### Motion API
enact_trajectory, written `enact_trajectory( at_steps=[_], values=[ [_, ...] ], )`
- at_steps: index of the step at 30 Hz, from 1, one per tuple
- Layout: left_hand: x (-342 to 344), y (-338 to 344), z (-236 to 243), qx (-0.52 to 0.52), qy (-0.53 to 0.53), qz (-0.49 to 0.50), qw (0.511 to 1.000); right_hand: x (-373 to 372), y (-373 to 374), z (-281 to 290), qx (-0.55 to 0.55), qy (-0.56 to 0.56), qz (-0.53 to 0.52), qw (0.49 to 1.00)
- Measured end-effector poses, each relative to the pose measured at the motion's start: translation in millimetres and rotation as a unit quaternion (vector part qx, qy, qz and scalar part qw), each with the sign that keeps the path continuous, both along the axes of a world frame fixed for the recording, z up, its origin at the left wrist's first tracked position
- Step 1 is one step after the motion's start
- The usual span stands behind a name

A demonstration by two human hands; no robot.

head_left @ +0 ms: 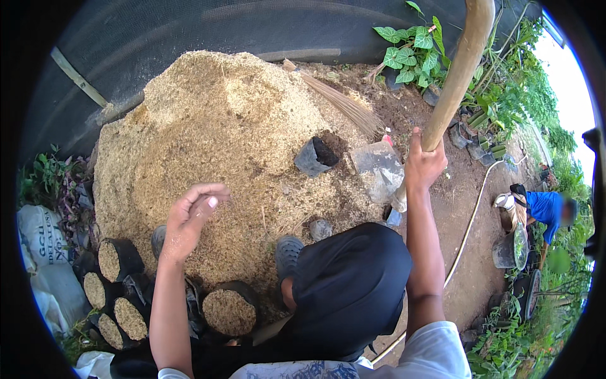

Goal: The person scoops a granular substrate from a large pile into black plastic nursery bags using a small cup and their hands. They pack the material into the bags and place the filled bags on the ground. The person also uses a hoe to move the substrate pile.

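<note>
My right hand point(424, 161) is wrapped round the long wooden handle of a hoe point(464, 66). Its broad, dirt-smeared metal blade point(379, 169) rests on the ground at the pile's right edge. My left hand point(197, 218) is raised over the pile, fingers loosely bent and thumb apart, holding nothing I can see; pale bits cling to its skin. Below and around it spreads a large heap of light brown husks or shavings point(170, 139). A black plastic grow bag point(309, 159) lies tipped on the heap, dark soil at its mouth.
Husk-filled black bags point(230, 311) stand at lower left, near white sacks point(47, 237). A stick broom point(341, 101) lies at the heap's far side, before dark netting point(170, 31). A pale hose point(470, 221) crosses the soil. At right, a person in blue point(544, 208) bends near plants.
</note>
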State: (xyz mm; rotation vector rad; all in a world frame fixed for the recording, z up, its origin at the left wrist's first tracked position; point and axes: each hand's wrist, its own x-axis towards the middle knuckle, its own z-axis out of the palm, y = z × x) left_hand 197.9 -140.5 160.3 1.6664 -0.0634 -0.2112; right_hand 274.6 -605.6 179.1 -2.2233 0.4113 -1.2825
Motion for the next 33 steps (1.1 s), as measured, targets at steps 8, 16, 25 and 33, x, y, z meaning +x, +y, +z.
enact_trajectory(
  at_steps=[8, 16, 25, 33],
  values=[
    [-20, 73, 188, 0.338, -0.635, 0.224, 0.658, 4, 158, 114, -0.178, 0.031, 0.378, 0.908],
    [-90, 216, 240, 0.645, -0.546, 0.296, 0.445, 69, 383, 101, -0.116, 0.059, 0.573, 0.809],
    [-63, 256, 145, 0.068, -0.295, 0.281, 0.911, 60, 553, -67, 0.081, 0.019, 0.609, 0.789],
    [-32, 292, 148, -0.099, -0.195, 0.355, 0.909, 72, 652, -75, 0.051, 0.095, 0.641, 0.76]
  ],
)
